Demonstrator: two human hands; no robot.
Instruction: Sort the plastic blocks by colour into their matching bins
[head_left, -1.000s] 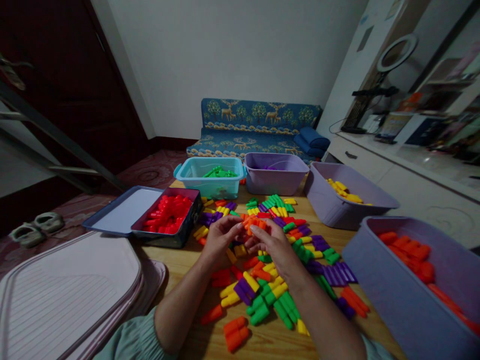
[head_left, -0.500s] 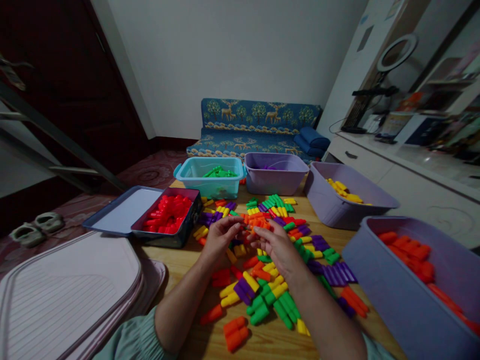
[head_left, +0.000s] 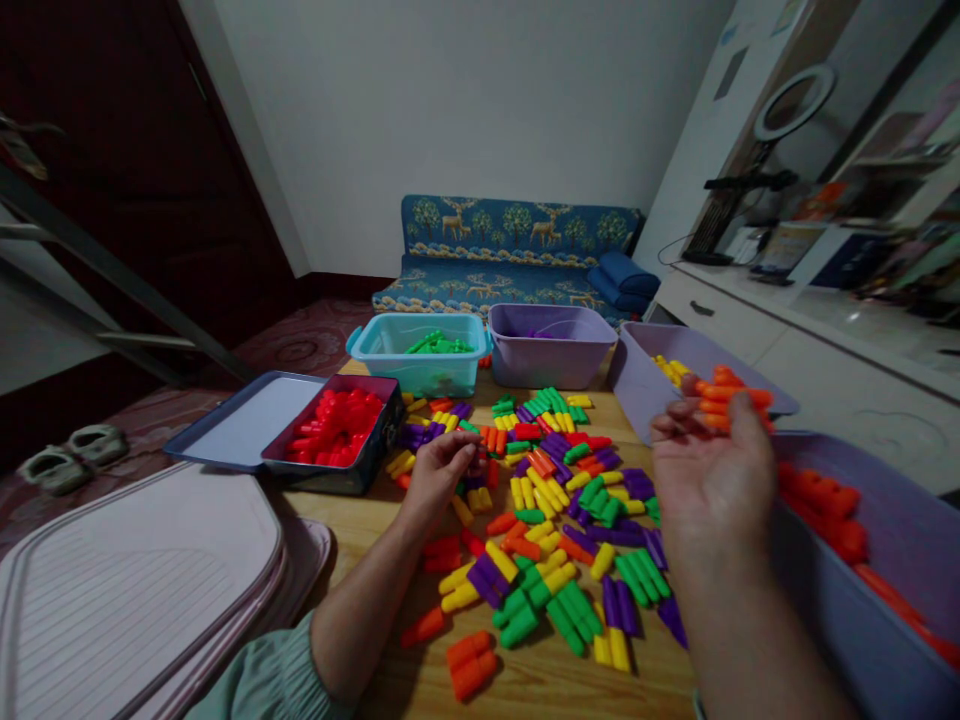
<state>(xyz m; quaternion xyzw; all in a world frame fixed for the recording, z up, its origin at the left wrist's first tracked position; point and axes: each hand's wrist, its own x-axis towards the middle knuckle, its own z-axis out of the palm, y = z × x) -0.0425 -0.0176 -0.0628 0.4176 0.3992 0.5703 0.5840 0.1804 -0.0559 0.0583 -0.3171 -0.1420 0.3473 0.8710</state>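
The person's hands are well apart. The right hand, palm up, is closed on a cluster of orange blocks, pressed between thumb and fingers. It is in the air on the right, in front of the place where the yellow bin and the orange bin meet; whether the cluster is over either rim cannot be told. The left hand is low over the middle of the tabletop, thumb near the fingertips; whether anything is pinched there cannot be made out.

Loose blocks in green, yellow, purple, orange and red cover much of the wood around and below the left hand, many joined in short rows.

At the back, the blue bin holds green blocks, and the purple bin just beside it holds a few purple ones. The yellow bin, itself lavender, has yellow blocks inside, partly hidden by the right hand; the orange bin has orange pieces along its bottom. On the left, a tin with its lid laid open is heaped with red blocks.
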